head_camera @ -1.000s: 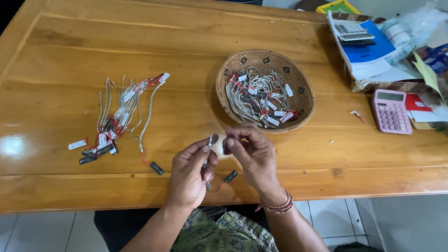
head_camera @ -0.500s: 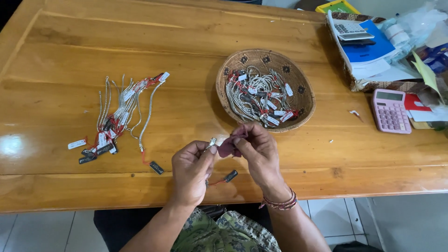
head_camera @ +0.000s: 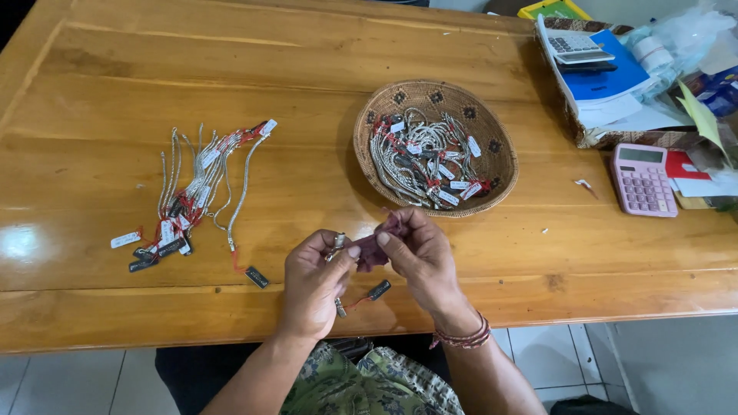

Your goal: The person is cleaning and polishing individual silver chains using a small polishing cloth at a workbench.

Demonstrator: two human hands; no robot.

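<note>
My left hand (head_camera: 314, 280) pinches a silver chain bracelet (head_camera: 338, 244) near the table's front edge; a small dark tag (head_camera: 379, 290) on a red thread dangles below it. My right hand (head_camera: 419, 257) presses a dark purple cloth (head_camera: 373, 247) against the same bracelet, fingertips almost meeting those of the left. Behind the hands stands a round woven basket (head_camera: 492, 134) holding several tagged silver chains (head_camera: 423, 157). To the left, a bundle of tagged silver chains (head_camera: 196, 192) lies spread on the wooden table (head_camera: 307, 92).
At the right edge sit a pink calculator (head_camera: 643, 178), a blue book with a grey calculator (head_camera: 580, 48) on top, papers and plastic bags. A small white scrap (head_camera: 584, 184) lies between basket and pink calculator. White floor tiles show below the table's front edge.
Both hands have closed in on each other and the purple cloth now covers more of the bracelet. The basket and the chain bundle have not moved.
</note>
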